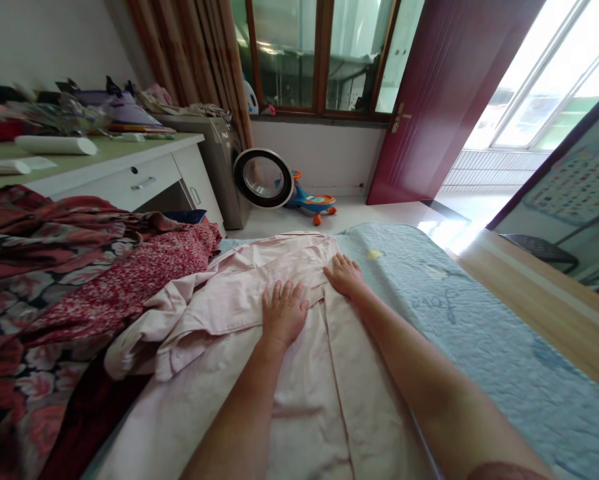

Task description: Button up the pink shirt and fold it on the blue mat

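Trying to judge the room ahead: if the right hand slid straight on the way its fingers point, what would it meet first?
The right hand lies flat on the pink shirt; ahead is only a little more shirt, then likely the blue bedspread near the bed's far edge.

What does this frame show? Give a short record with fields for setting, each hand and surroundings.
setting: bedroom, bed covered by a light blue quilt
left: left hand flat, palm down on a pink shirt spread on the bed
right: right hand flat on the same shirt, farther from the camera
beside: heap of red floral clothes left of the shirt
background: white desk, washing machine, toy car on the floor
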Demonstrator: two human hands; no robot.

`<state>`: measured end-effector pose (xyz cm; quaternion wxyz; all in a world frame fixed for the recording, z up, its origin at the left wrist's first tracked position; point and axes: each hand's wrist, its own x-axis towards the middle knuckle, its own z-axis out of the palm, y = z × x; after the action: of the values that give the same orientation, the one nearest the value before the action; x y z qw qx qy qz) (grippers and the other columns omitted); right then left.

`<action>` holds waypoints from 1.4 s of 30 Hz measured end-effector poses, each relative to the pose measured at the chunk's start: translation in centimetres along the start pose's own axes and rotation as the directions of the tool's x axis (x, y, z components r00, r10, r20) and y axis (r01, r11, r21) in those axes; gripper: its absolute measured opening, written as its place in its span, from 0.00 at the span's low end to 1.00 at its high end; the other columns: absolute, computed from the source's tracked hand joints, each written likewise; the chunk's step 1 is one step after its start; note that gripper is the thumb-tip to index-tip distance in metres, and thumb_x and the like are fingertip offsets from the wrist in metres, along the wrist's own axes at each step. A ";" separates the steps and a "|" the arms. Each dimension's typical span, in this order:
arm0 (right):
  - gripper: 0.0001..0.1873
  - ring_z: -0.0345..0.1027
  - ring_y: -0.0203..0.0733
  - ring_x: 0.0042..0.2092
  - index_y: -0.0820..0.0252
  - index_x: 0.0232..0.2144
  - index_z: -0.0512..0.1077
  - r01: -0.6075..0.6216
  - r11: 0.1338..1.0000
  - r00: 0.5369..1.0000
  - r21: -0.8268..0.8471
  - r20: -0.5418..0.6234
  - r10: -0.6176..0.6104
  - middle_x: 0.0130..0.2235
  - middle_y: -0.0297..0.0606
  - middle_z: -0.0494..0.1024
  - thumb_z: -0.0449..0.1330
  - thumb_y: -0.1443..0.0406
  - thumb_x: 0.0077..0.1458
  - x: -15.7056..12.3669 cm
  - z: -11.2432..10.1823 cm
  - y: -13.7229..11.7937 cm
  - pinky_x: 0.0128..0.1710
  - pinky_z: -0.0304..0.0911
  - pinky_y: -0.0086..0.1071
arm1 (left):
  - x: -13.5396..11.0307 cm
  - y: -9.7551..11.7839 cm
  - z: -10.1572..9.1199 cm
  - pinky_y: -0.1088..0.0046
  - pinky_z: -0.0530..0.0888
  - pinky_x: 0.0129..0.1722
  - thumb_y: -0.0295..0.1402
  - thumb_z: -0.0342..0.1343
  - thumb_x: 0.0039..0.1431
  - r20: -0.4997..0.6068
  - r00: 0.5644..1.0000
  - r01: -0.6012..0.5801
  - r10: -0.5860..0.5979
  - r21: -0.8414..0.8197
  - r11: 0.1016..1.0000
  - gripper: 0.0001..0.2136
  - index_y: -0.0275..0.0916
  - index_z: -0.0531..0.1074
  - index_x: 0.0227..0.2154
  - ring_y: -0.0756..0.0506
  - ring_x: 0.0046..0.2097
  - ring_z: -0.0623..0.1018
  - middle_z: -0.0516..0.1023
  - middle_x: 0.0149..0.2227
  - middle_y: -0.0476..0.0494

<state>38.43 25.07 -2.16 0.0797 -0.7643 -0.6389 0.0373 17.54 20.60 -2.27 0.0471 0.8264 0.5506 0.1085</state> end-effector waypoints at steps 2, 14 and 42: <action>0.33 0.42 0.51 0.69 0.63 0.65 0.56 0.004 1.000 1.000 -0.011 0.005 -0.004 0.70 0.48 0.50 0.42 0.49 0.66 -2.3 -0.2 0.0 0.65 0.42 0.48 | -0.1 0.0 -0.1 0.47 0.50 0.65 0.43 0.43 0.66 -0.001 1.000 0.000 0.000 0.005 1.000 0.24 0.48 0.60 0.63 0.35 0.68 0.55 0.61 0.66 0.42; 0.33 0.41 0.52 0.70 0.63 0.66 0.56 0.012 0.999 0.996 0.041 0.093 -0.015 0.70 0.46 0.51 0.45 0.52 0.65 -15.6 -2.3 -0.9 0.66 0.40 0.52 | 0.5 0.8 -0.8 0.43 0.54 0.63 0.39 0.45 0.63 0.075 0.996 0.056 -0.056 0.006 0.998 0.23 0.48 0.62 0.61 0.33 0.67 0.57 0.62 0.66 0.41; 0.37 0.36 0.52 0.71 0.67 0.68 0.51 0.098 0.995 0.982 0.038 0.158 -0.103 0.71 0.46 0.44 0.51 0.54 0.63 -31.2 -3.3 0.9 0.68 0.38 0.51 | 3.4 9.7 1.5 0.51 0.57 0.63 0.39 0.39 0.69 0.181 0.898 -0.405 0.400 -0.014 0.914 0.21 0.45 0.60 0.62 0.40 0.66 0.60 0.60 0.67 0.43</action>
<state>34.20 -5.97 -0.48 0.0414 -0.7244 -0.6802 0.1037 27.84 20.05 -1.40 0.0632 0.9291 0.3628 0.0339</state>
